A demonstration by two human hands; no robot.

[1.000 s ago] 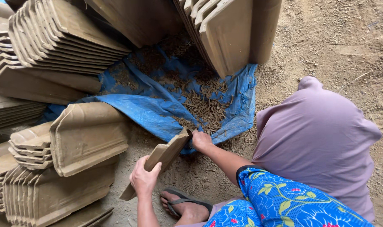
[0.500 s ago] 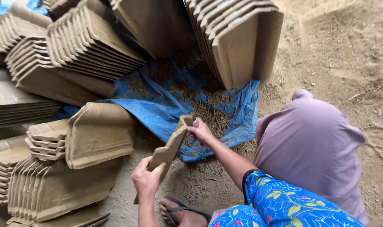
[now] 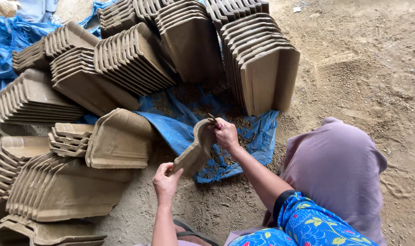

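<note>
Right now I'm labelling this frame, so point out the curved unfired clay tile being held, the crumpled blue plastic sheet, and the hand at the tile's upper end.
curved unfired clay tile [image 3: 196,152], head view, mid face.
blue plastic sheet [image 3: 178,125], head view, bare fold.
right hand [image 3: 225,133], head view, knuckles.

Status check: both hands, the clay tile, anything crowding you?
Left hand grips clay tile at lower end. Right hand at upper edge. Tile stacks close, none touching; blue tarp beneath.

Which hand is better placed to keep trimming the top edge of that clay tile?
Right. The right hand is already at the upper edge of the clay tile, above the blue tarp strewn with scraps. The left hand grips the tile's lower end, likely steadying it.
</note>
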